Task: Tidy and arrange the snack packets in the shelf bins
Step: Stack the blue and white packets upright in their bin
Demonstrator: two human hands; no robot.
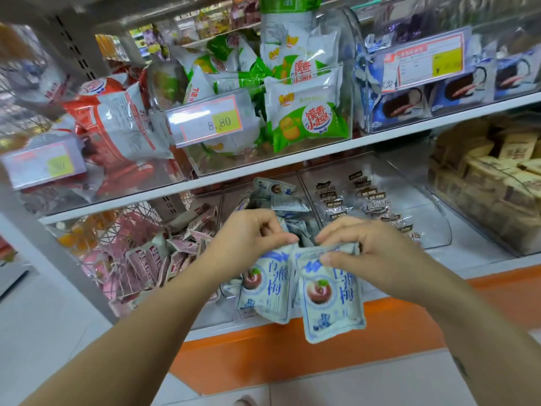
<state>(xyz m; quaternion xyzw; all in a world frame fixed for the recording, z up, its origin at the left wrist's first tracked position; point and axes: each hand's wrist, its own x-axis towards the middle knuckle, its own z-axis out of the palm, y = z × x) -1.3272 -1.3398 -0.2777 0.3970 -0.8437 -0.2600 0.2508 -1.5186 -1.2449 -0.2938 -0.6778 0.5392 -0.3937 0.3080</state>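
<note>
A person's two hands reach toward the lower row of clear bins on a shop shelf. The left hand (pixel 251 238) pinches the top edge of one pale blue packet (pixel 263 291) between thumb and curled fingers. The right hand (pixel 371 250) pinches the top of a second blue packet (pixel 330 303) the same way. Both packets hang upright, side by side, edges overlapping in view, just in front of the middle bin (pixel 234 313). Behind them a heap of matching packets (pixel 281 200) lies jumbled in that bin, so tidying here seems barely begun. The pink packets (pixel 152 259) in the bin to the left look untidy too, while the dark packets (pixel 366 200) to the right lie in rough rows. The upper shelf edge (pixel 263 171) sits above the bin's mouth, so the way in is a low gap. The orange base (pixel 292 350) lies below.
</note>
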